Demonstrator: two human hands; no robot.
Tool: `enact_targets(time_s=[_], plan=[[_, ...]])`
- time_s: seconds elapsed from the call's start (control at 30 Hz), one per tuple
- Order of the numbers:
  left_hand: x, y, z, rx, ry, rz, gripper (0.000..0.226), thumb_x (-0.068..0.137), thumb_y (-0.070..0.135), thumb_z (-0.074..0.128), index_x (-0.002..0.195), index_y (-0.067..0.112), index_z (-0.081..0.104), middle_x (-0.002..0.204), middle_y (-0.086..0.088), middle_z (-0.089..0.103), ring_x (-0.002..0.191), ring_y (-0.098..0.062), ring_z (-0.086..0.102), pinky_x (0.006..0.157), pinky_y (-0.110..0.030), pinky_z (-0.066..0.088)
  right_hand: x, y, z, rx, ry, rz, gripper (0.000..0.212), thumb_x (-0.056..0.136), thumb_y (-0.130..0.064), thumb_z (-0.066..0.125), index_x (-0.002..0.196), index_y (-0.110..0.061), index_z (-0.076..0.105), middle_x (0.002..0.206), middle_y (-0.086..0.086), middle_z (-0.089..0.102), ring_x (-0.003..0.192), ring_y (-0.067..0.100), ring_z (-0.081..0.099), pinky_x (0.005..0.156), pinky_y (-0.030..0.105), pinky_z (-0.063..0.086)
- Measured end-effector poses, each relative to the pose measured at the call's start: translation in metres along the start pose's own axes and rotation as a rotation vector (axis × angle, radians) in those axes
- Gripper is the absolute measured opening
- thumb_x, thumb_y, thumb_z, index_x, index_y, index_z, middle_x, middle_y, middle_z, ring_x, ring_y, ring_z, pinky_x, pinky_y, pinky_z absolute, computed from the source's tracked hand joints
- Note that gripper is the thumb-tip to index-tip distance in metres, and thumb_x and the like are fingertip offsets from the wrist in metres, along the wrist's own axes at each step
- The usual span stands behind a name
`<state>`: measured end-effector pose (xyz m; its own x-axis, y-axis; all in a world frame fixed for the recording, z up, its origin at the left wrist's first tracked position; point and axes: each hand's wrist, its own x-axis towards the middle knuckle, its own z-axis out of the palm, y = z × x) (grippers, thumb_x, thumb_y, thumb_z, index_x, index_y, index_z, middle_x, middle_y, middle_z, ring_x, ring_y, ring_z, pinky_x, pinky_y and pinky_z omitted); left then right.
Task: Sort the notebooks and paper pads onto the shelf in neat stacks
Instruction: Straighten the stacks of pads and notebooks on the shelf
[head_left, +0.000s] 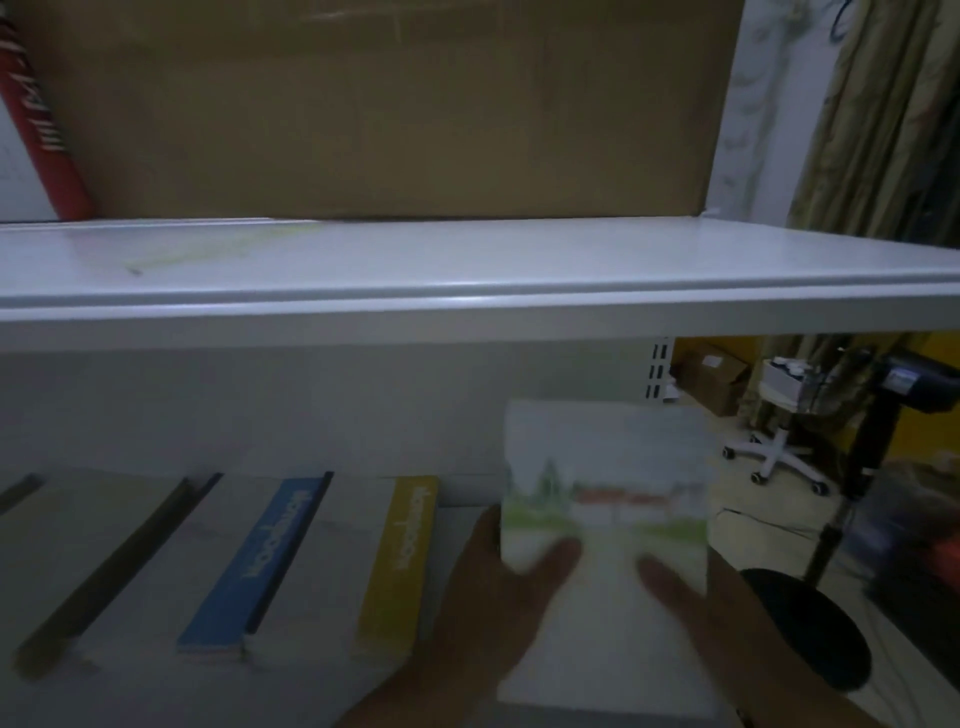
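Note:
A white paper pad (608, 457) with a painted landscape on its cover is held up in front of the lower shelf at the right. My left hand (498, 597) grips its left edge, thumb on the cover. My right hand (727, 618) grips its right edge, thumb also on the cover. On the lower shelf (462, 525) lie several notebooks side by side, among them one with a blue spine (260, 561) and one with a yellow spine (397, 556). The picture is blurred and dim.
The white upper shelf (467, 260) carries a large brown cardboard box (389, 104) and a red book (41, 119) leaning at the left. Right of the shelving stand a tripod (857, 467), a white swivel chair base (774, 457), boxes and a curtain (883, 104).

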<state>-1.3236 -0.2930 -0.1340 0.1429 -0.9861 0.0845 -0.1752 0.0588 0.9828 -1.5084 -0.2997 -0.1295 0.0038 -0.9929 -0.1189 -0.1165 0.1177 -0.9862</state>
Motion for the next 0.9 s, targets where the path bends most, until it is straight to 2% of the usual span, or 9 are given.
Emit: enact_targets(time_s=[0.1,0.17,0.3,0.37,0.5,0.63,0.7,0.8,0.9], plan=[[0.023,0.015,-0.013,-0.089,-0.099,-0.372,0.076,0.047,0.072,0.069,0.100,0.017,0.071,0.095,-0.005,0.074,0.088,-0.025,0.071,0.087,-0.042,0.055,0.018,-0.023,0.011,0.004,-0.091,0.193,0.046,0.067,-0.054,0.066,0.088,-0.014,0.070,0.081,0.005,0.074,0.077,0.022,0.070,0.057,0.025,0.052],[0.025,0.012,-0.017,-0.117,-0.138,-0.483,0.085,0.043,0.077,0.065,0.103,0.017,0.070,0.103,-0.007,0.073,0.095,-0.028,0.069,0.094,-0.045,0.051,0.026,-0.019,0.013,0.043,-0.132,0.327,0.051,0.068,-0.055,0.070,0.094,-0.010,0.069,0.085,0.009,0.074,0.079,0.025,0.070,0.059,0.027,0.054],[0.017,0.000,-0.020,-0.169,-0.060,-0.604,0.034,0.090,0.038,0.059,0.103,0.008,0.066,0.117,-0.016,0.063,0.110,-0.034,0.060,0.102,-0.044,0.044,0.038,-0.008,0.024,0.103,-0.179,0.425,0.068,0.056,-0.051,0.076,0.106,-0.006,0.068,0.093,0.017,0.073,0.083,0.032,0.071,0.073,0.038,0.056],[0.019,-0.005,-0.021,-0.196,-0.035,-0.616,0.022,0.093,0.025,0.056,0.099,0.005,0.064,0.109,-0.019,0.063,0.106,-0.036,0.060,0.097,-0.043,0.046,0.042,-0.007,0.026,0.100,-0.182,0.422,0.072,0.051,-0.051,0.078,0.107,-0.006,0.068,0.097,0.018,0.073,0.089,0.034,0.070,0.085,0.044,0.055],[0.021,-0.003,-0.023,-0.253,-0.056,-0.641,0.020,0.093,0.022,0.055,0.083,0.006,0.062,0.086,-0.014,0.060,0.072,-0.027,0.055,0.070,-0.031,0.043,0.046,-0.007,0.030,0.210,-0.127,0.409,0.066,0.055,-0.043,0.078,0.109,-0.006,0.068,0.100,0.018,0.072,0.093,0.035,0.069,0.088,0.047,0.053],[0.021,-0.003,-0.022,-0.362,-0.021,-0.620,0.021,0.091,0.022,0.058,0.074,0.011,0.063,0.076,-0.009,0.065,0.072,-0.027,0.060,0.077,-0.033,0.049,0.045,0.002,0.033,0.349,0.023,0.336,0.034,0.079,-0.033,0.072,0.102,-0.009,0.064,0.096,0.015,0.069,0.090,0.035,0.066,0.087,0.049,0.052],[0.020,-0.003,-0.022,-0.409,-0.030,-0.597,0.018,0.091,0.027,0.060,0.080,0.013,0.065,0.080,-0.007,0.066,0.076,-0.025,0.062,0.078,-0.030,0.049,0.040,0.010,0.033,0.414,0.059,0.323,0.021,0.088,-0.030,0.063,0.096,-0.010,0.063,0.089,0.012,0.068,0.084,0.033,0.065,0.078,0.047,0.053],[0.010,-0.012,-0.026,-0.323,-0.150,-0.461,0.031,0.087,0.037,0.060,0.115,0.022,0.060,0.097,0.007,0.066,0.088,-0.014,0.064,0.078,-0.027,0.053,0.034,0.018,0.030,0.457,-0.007,0.312,0.026,0.095,-0.028,0.050,0.095,-0.008,0.066,0.075,0.008,0.073,0.072,0.028,0.068,0.060,0.036,0.051],[-0.014,-0.029,-0.038,0.057,-0.217,-0.282,0.056,0.080,0.034,0.072,0.129,0.032,0.047,0.100,0.027,0.057,0.078,0.009,0.060,0.062,-0.006,0.047,0.034,0.027,0.006,0.265,-0.044,0.255,0.030,0.093,-0.023,0.051,0.106,0.000,0.066,0.081,0.006,0.074,0.079,0.026,0.068,0.072,0.039,0.053]])
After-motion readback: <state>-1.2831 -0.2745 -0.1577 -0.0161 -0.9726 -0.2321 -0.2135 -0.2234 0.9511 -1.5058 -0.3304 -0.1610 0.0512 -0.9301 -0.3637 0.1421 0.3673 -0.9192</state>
